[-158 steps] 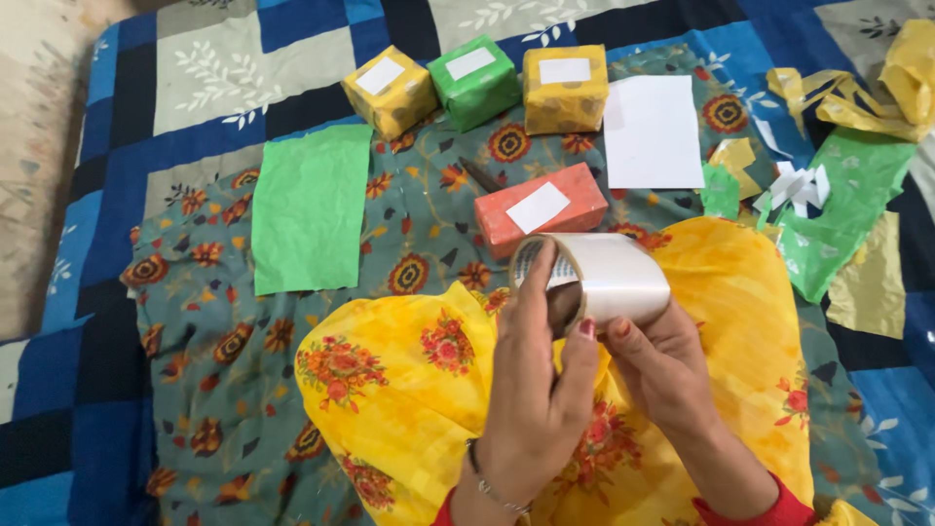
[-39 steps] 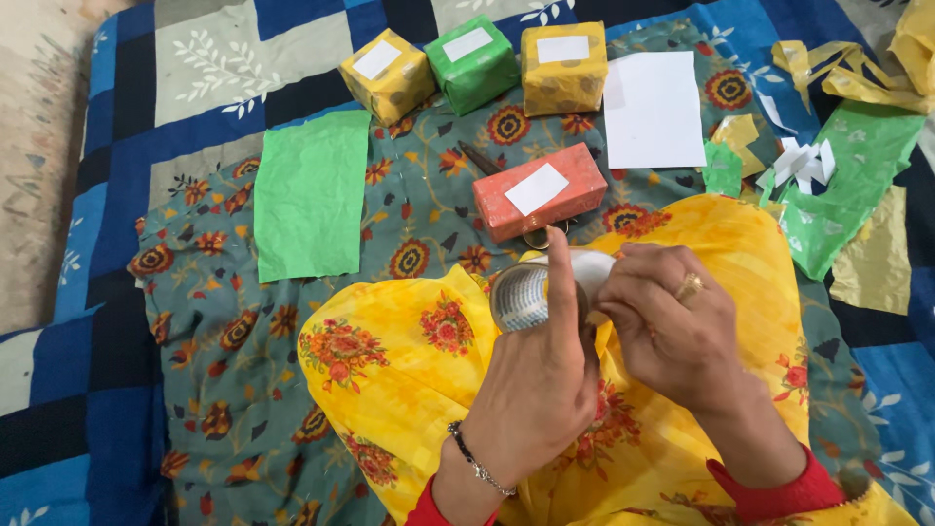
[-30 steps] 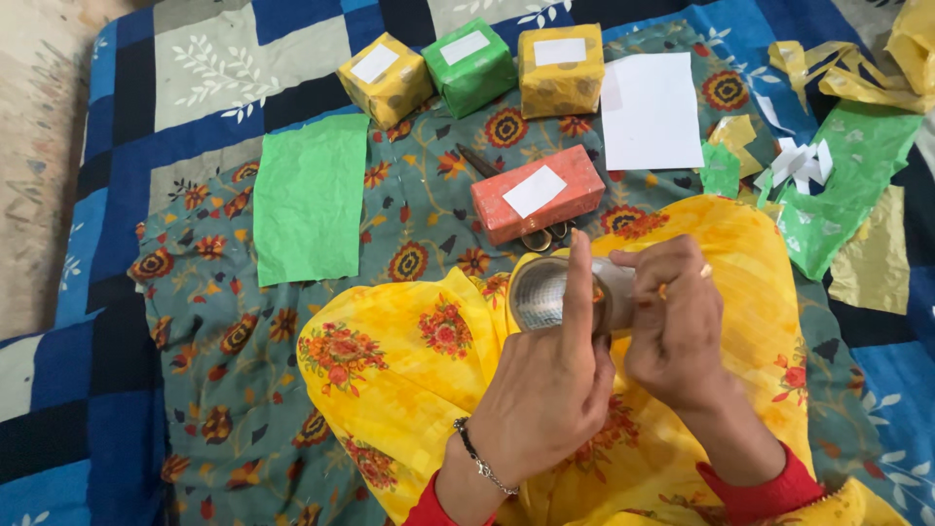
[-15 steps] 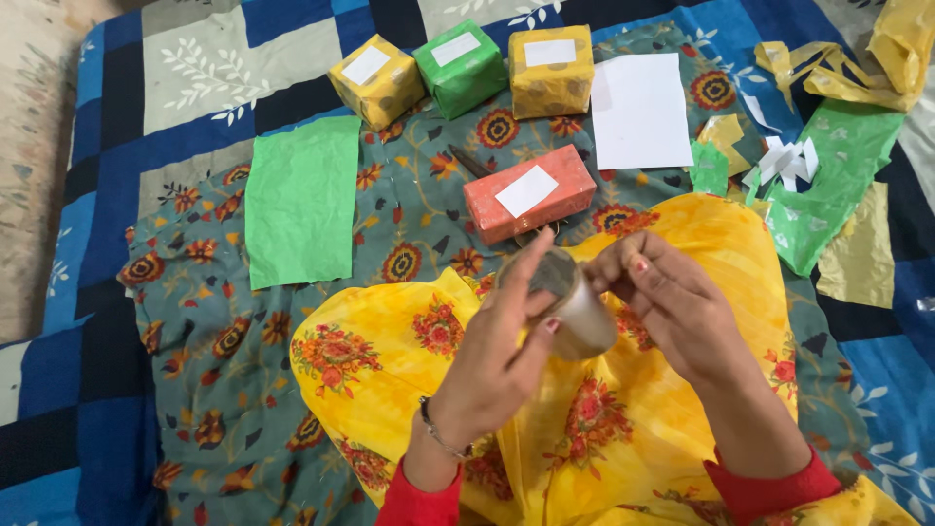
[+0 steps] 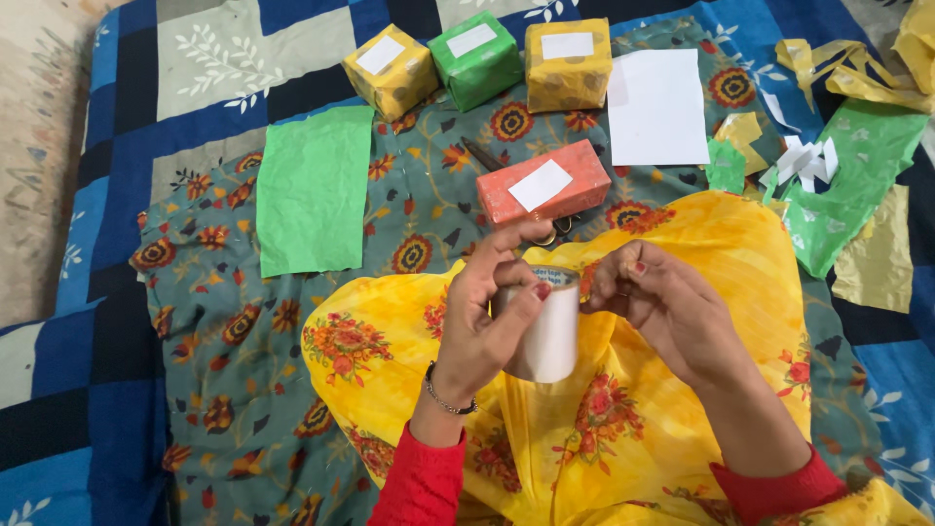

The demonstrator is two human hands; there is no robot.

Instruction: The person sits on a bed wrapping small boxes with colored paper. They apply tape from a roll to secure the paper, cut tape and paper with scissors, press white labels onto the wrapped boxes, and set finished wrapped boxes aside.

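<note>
My left hand (image 5: pixel 487 312) grips a wide roll of clear tape (image 5: pixel 547 331) over my yellow-clad lap, thumb pressed on its side and the roll turned so its open end faces away from me. My right hand (image 5: pixel 654 302) pinches at the roll's upper rim with fingertips together. Just beyond the hands lies an orange wrapped box (image 5: pixel 542 182) with a white label, and the handles of scissors (image 5: pixel 555 230) poke out beside it.
Three wrapped cubes stand at the back: yellow (image 5: pixel 392 70), green (image 5: pixel 474 56), yellow (image 5: pixel 567 62). A green paper sheet (image 5: pixel 314 190) lies left, a white sheet (image 5: pixel 658 93) back right. Green and yellow paper scraps (image 5: pixel 845 175) are heaped at the right on the quilt.
The tape roll has been turned from lying sideways with its hole toward me to pointing away. My right hand slid from wrapping the roll to pinching its rim.
</note>
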